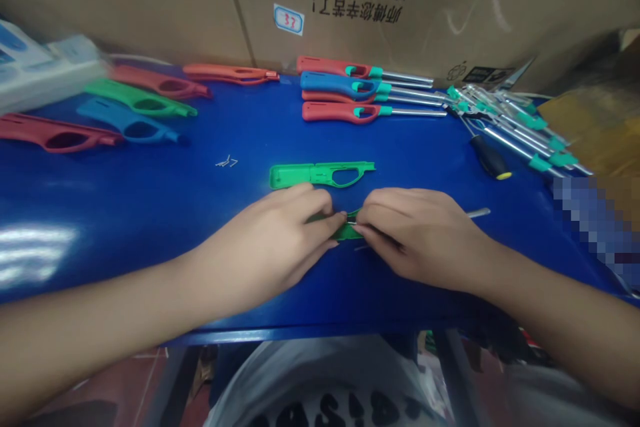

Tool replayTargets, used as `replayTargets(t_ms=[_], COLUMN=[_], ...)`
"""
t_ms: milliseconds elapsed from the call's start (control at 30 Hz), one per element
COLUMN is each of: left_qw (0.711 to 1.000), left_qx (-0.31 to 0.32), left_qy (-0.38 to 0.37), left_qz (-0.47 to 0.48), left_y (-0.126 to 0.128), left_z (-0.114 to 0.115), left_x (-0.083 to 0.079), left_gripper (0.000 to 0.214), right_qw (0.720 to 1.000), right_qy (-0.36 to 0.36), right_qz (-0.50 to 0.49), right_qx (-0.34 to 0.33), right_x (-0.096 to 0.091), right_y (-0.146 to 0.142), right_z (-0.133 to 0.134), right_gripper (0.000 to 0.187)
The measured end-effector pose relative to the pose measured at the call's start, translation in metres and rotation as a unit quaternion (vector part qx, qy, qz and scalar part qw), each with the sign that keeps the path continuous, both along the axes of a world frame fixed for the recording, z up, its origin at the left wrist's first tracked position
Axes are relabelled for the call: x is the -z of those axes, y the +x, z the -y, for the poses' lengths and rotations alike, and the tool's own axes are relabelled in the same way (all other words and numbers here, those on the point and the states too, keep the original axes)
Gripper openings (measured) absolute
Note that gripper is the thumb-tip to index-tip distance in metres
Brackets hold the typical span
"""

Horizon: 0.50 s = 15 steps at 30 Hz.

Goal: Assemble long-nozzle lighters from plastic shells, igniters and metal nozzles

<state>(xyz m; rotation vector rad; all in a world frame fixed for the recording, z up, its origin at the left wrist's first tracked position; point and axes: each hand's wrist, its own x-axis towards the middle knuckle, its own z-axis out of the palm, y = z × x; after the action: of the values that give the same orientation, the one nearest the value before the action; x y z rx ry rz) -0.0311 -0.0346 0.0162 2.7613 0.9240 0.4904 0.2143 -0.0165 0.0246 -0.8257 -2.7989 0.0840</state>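
Both my hands are closed over a green lighter shell half (345,233) low over the blue table. My left hand (285,230) grips its left part, thumb and fingers pinched together. From the other side, my right hand (415,230) pinches at its middle, where a small dark and metallic bit shows between the fingertips. Most of this shell is hidden by my fingers. Just beyond my hands lies another green shell half (320,175), its hollow inside facing up. A metal rod end (479,213) sticks out to the right of my right hand.
Several small screws (227,161) lie left of centre. Assembled lighters (340,112) and loose coloured shells (135,100) line the back. Metal lighter tubes (525,133) and a screwdriver (490,157) lie at right. A cardboard box (350,33) stands behind; a white box (50,70) is at left.
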Motion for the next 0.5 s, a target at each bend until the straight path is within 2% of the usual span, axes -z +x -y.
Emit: replayTargets(t_ms=[100,233,400,500], left_qw=[1.0,1.0,0.996,0.993], left_qx=[0.004,0.005,0.026,0.026], left_qy=[0.015,0.028,0.07,0.09], left_qz=[-0.006,-0.01,-0.048,-0.073], left_y=[0.0014,-0.0001,-0.0032,-0.0023], left_z=[-0.0001,0.0005,0.0022,0.0035], left_x=[0.0,0.0,0.0005,0.0011], left_gripper=[0.028,0.03,0.031,0.031], right_qw=[0.999,1.0,0.997,0.994], right_qy=[0.015,0.008,-0.075,-0.103], right_qz=[0.019,0.013,-0.025,-0.031], right_qx=[-0.027,-0.026,0.001,-0.01], right_x=[0.0,0.0004,-0.0025,-0.0049], right_y=[0.0011,0.002,0.0041,0.008], right_z=[-0.0003,-0.0022,-0.0045,-0.0065], right_gripper=[0.022,0.022,0.021,0.021])
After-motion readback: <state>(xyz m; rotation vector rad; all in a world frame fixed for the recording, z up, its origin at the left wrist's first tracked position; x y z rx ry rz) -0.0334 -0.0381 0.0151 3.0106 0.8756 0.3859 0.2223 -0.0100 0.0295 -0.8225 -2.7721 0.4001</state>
